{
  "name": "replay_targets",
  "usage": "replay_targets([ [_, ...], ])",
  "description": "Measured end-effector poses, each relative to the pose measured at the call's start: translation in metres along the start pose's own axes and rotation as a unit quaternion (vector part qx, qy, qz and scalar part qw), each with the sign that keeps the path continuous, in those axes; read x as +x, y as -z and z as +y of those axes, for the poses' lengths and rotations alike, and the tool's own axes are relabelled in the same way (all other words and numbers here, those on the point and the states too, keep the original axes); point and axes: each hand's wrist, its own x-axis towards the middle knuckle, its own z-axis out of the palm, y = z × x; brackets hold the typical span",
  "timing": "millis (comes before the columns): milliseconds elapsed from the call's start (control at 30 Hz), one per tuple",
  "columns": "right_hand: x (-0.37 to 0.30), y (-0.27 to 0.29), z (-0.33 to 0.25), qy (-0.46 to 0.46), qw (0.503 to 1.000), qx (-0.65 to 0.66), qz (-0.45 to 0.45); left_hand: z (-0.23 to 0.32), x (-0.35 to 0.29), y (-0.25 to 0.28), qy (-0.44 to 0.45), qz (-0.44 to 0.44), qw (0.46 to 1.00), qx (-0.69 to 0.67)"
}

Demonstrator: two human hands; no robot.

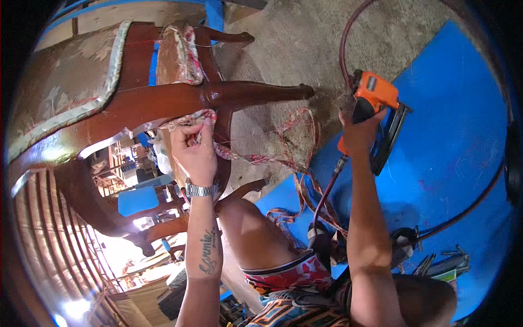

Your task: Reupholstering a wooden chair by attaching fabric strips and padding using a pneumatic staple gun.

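My right hand (362, 131) is wrapped round the black grip of an orange pneumatic staple gun (379, 90), held up over the blue sheet. An air hose joins the bottom of its handle. At the chair's seat edge, my left hand (194, 150) pinches a patterned braided trim (204, 116) with thumb and fingers. The trim's loose length (256, 159) trails off to the right into a tangle of strands. The brown wooden chair (147, 110) lies tipped on its side, its curved legs pointing right. Pale trim edges its upholstered back (71, 82).
A blue sheet (452, 141) covers the right side of the concrete floor (294, 41). The dark red hose (463, 218) curves across it. Loose staple strips (444, 264) lie at the lower right. My bare knee (250, 229) is close below the chair.
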Motion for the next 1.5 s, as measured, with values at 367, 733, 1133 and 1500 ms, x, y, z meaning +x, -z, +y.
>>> replay_targets([
  [367, 0.022, 0.084, -0.127, 0.155, 0.858, 0.184, -0.453, 0.009, 0.001, 0.01, -0.009, -0.004, 0.999, 0.035],
  [733, -0.009, 0.054, -0.106, 0.428, 0.757, 0.22, -0.442, 0.014, 0.0, 0.012, -0.055, -0.008, 0.997, 0.058],
  [1133, -0.009, 0.021, -0.076, 0.423, 0.756, 0.137, -0.481, 0.01, -0.002, 0.006, -0.058, -0.009, 0.997, 0.049],
  [1500, -0.006, 0.021, -0.081, 0.381, 0.729, 0.168, -0.543, 0.01, -0.004, 0.004, -0.057, -0.007, 0.997, 0.045],
])
